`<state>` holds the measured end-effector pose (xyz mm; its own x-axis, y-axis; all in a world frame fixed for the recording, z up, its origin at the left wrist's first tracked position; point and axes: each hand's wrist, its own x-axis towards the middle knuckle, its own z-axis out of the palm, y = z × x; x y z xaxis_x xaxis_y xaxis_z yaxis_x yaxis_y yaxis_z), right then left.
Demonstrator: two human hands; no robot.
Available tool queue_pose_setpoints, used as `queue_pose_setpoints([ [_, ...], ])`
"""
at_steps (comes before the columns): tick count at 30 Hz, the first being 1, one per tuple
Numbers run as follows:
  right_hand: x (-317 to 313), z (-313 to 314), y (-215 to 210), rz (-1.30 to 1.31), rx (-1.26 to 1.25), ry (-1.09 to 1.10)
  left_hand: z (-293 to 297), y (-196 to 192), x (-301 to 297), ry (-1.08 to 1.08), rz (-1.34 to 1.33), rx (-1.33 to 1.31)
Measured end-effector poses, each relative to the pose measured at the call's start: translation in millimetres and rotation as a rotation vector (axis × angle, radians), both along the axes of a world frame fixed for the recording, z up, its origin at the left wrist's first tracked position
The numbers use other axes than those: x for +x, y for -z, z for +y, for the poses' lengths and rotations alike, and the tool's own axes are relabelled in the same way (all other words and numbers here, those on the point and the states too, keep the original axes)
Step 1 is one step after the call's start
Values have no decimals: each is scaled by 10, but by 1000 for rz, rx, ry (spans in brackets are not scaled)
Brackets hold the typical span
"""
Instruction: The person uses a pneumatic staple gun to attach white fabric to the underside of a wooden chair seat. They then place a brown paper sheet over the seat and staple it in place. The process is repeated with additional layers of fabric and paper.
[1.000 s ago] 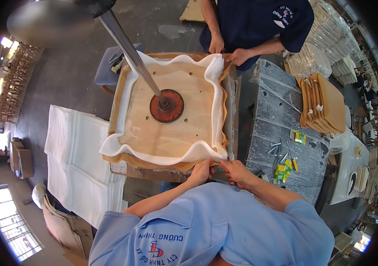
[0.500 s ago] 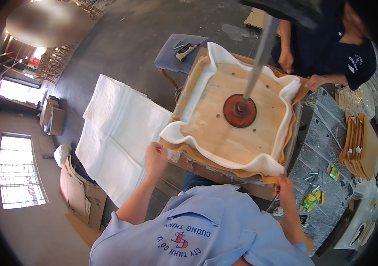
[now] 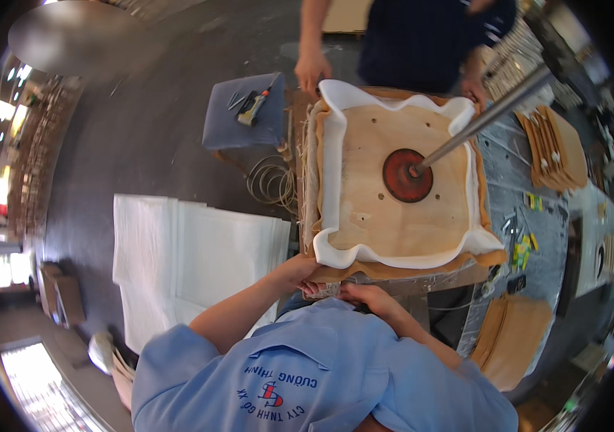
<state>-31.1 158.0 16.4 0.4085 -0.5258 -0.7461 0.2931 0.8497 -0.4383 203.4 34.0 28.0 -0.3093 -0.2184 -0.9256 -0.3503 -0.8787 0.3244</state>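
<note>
A wooden seat panel lies on a work stand, pressed by a round red disc on a metal rod. White foam padding curls up around the panel, and a tan cover shows outside it. My left hand is at the cover's near left corner, its fingers curled at the edge. Just right of it, my right hand is closed low at the stand's near edge; what its fingers hold is hidden. Across the stand, a co-worker's hands are by the far corners.
A blue stool holds a staple gun, with a coiled hose beside it. White sheets are stacked at left. On the right, a table bears tan panels, small yellow-green packs and brown pieces.
Both my hands have come together near the front left corner; the right hand has left the near right corner. The co-worker has shifted left, one hand now near the far left corner.
</note>
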Motion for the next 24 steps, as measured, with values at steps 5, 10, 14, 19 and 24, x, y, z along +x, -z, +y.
queue_pose_setpoints([
  [5, 659, -295, 189, -212, 207, 297, -175, -147, -64, 371, 9, -323],
  [10, 963, -381, 76, -73, 243, 504, -143, 9, -56, 602, 87, -616],
  [14, 960, -416, -118, 122, 111, 470, -129, -11, 23, 281, 123, -300],
  [19, 841, -343, -295, 530, -189, 144, -51, -150, 113, 207, 268, -275],
  [24, 843, -308, -476, 670, -354, 91, 59, -312, 161, 201, 146, -360],
])
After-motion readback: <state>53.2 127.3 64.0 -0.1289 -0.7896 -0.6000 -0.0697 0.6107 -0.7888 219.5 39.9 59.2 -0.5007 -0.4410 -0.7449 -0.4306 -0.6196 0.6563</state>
